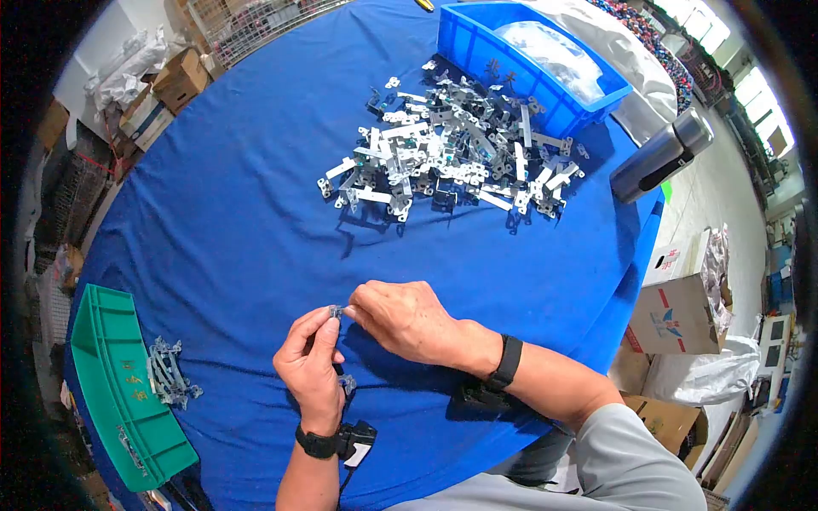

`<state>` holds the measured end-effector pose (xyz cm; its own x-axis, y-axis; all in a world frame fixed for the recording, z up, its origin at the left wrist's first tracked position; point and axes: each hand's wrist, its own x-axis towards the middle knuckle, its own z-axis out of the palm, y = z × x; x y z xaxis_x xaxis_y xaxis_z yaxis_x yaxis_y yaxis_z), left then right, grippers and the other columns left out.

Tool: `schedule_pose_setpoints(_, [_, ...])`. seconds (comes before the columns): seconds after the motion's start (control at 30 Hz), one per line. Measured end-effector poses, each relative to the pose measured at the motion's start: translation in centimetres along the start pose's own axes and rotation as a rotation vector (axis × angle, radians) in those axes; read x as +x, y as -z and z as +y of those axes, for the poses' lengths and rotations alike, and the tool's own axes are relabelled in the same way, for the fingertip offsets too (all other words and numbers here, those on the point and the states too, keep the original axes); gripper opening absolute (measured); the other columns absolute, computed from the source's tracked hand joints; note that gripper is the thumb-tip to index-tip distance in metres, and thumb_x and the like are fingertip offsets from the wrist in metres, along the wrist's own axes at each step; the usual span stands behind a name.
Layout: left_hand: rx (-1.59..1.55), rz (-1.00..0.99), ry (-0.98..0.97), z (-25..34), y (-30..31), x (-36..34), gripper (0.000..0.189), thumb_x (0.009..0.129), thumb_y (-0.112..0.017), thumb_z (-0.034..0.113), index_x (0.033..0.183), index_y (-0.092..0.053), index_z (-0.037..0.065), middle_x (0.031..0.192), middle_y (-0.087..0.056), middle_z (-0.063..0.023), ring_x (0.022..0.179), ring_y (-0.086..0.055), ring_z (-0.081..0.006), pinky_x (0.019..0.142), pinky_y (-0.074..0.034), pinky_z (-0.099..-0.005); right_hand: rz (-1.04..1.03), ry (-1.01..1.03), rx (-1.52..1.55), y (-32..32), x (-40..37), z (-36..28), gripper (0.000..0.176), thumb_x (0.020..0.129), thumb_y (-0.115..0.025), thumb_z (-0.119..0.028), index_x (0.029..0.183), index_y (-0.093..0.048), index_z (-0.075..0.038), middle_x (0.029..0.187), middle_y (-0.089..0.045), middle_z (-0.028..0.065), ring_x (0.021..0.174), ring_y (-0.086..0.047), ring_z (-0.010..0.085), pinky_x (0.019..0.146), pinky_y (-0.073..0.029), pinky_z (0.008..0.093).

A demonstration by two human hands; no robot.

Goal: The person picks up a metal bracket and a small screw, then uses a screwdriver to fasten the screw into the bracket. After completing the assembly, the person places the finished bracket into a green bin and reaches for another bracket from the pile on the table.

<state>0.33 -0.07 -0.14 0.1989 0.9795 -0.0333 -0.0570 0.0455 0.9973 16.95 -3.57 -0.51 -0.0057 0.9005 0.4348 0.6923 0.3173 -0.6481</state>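
At the far left a green tray (pixel 100 387) sits along the rim of the blue-covered surface (pixel 239 221), with a small cluster of finished-looking pieces (pixel 169 376) lying just beside it on the cloth. The left hand (pixel 311 368) comes next, fingers curled and thumb and forefinger pinched on a small metal part (pixel 336 312). The right hand (pixel 407 320) closes its fingertips on the same part from the other side, so both hands hold it just above the cloth near the person's edge. One more loose piece (pixel 348 384) lies close under the left hand.

Further right and farther away a large heap of metal brackets (pixel 452 157) lies spread out, touching the front of a blue bin (pixel 477 53) that holds a clear bag. Judging by the few pieces by the tray against the size of the heap, only a small share looks handled and most is left.

A wide bare stretch of cloth lies between the hands and the heap, giving free room to reach. The near edge runs just under the wrists, and a dark flask (pixel 663 155) lies close to the right edge, near enough to be knocked off
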Motion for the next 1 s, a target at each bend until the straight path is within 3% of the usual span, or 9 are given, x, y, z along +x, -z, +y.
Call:
schedule_pose_setpoints(0.17, [0.001, -0.004, -0.005, -0.01, -0.12, 0.03, 0.017, 0.090, -0.068, 0.002, 0.106, -0.072, -0.001, 0.095, -0.070, -0.0053, 0.062, -0.054, -0.0036, 0.050, -0.042, -0.0174, -0.076, -0.081, -0.089, -0.07, -0.03, -0.17, 0.022, 0.095, -0.061, -0.020, 0.085, -0.049, -0.005, 0.068, -0.057, 0.0137, 0.061, -0.061, 0.0361, 0.048, -0.045, 0.0478])
schedule_pose_setpoints(0.27, [-0.015, -0.007, 0.005, 0.09, -0.11, 0.02, 0.017, 0.090, -0.068, 0.001, 0.106, -0.072, -0.001, 0.095, -0.070, -0.0054, 0.063, -0.054, -0.0035, 0.050, -0.042, -0.0173, 0.056, -0.092, 0.048, -0.01, 0.14, -0.49, 0.022, 0.093, -0.066, -0.020, 0.082, -0.053, -0.006, 0.064, -0.055, 0.0112, 0.059, -0.061, 0.0331, 0.049, -0.046, 0.0433])
schedule_pose_setpoints(0.33, [-0.039, -0.020, 0.033, 0.07, 0.10, 0.07, 0.014, 0.089, -0.068, -0.003, 0.102, -0.072, -0.002, 0.105, -0.069, -0.0088, 0.073, -0.060, -0.0060, 0.051, -0.046, -0.0177, 0.015, -0.060, 0.031, -0.07, 0.07, -0.12, 0.021, 0.093, -0.066, -0.020, 0.085, -0.054, -0.005, 0.068, -0.058, 0.0120, 0.061, -0.062, 0.0328, 0.049, -0.046, 0.0432])
schedule_pose_setpoints(0.47, [-0.019, -0.025, 0.032, 0.29, -0.05, 0.02, 0.014, 0.089, -0.068, -0.003, 0.102, -0.072, -0.001, 0.105, -0.069, -0.0088, 0.073, -0.060, -0.0059, 0.051, -0.046, -0.0176, -0.070, -0.067, -0.124, 0.01, 0.01, -0.07, 0.018, 0.093, -0.066, -0.018, 0.086, -0.055, -0.005, 0.070, -0.060, 0.0123, 0.062, -0.063, 0.0327, 0.050, -0.046, 0.0430])
schedule_pose_setpoints(0.67, [-0.039, -0.005, 0.027, 0.14, -0.01, 0.03, 0.014, 0.089, -0.068, -0.003, 0.101, -0.072, -0.001, 0.106, -0.069, -0.0087, 0.072, -0.060, -0.0055, 0.050, -0.045, -0.0175, 0.053, -0.079, 0.070, -0.22, 0.10, -0.24, 0.025, 0.094, -0.064, -0.022, 0.079, -0.053, -0.005, 0.068, -0.058, 0.0125, 0.061, -0.061, 0.0340, 0.049, -0.045, 0.0437])
schedule_pose_setpoints(0.87, [-0.029, -0.012, 0.028, 0.28, -0.13, -0.01, 0.014, 0.089, -0.068, -0.002, 0.102, -0.073, -0.001, 0.106, -0.070, -0.0090, 0.072, -0.060, -0.0054, 0.051, -0.045, -0.0174, -0.074, -0.069, -0.109, 0.11, 0.02, -0.30, 0.020, 0.093, -0.066, -0.018, 0.085, -0.053, -0.004, 0.068, -0.058, 0.0126, 0.061, -0.062, 0.0340, 0.049, -0.046, 0.0427])
schedule_pose_setpoints(0.93, [-0.047, -0.011, 0.034, 0.29, -0.09, 0.03, 0.014, 0.089, -0.068, -0.002, 0.102, -0.073, -0.001, 0.106, -0.070, -0.0091, 0.071, -0.060, -0.0054, 0.050, -0.045, -0.0173, 0.062, -0.085, 0.080, 0.29, 0.34, -0.86, 0.020, 0.092, -0.067, -0.017, 0.086, -0.053, -0.004, 0.069, -0.059, 0.0129, 0.061, -0.062, 0.0338, 0.049, -0.046, 0.0429])
schedule_pose_setpoints(1.0, [-0.047, -0.014, 0.031, 0.17, -0.02, 0.06, 0.014, 0.089, -0.068, -0.002, 0.102, -0.072, -0.001, 0.106, -0.070, -0.0091, 0.071, -0.059, -0.0054, 0.050, -0.045, -0.0174, 0.038, -0.074, 0.067, 0.02, 0.19, -0.39, 0.020, 0.092, -0.067, -0.017, 0.087, -0.054, -0.004, 0.069, -0.060, 0.0130, 0.061, -0.062, 0.0339, 0.049, -0.046, 0.0430])
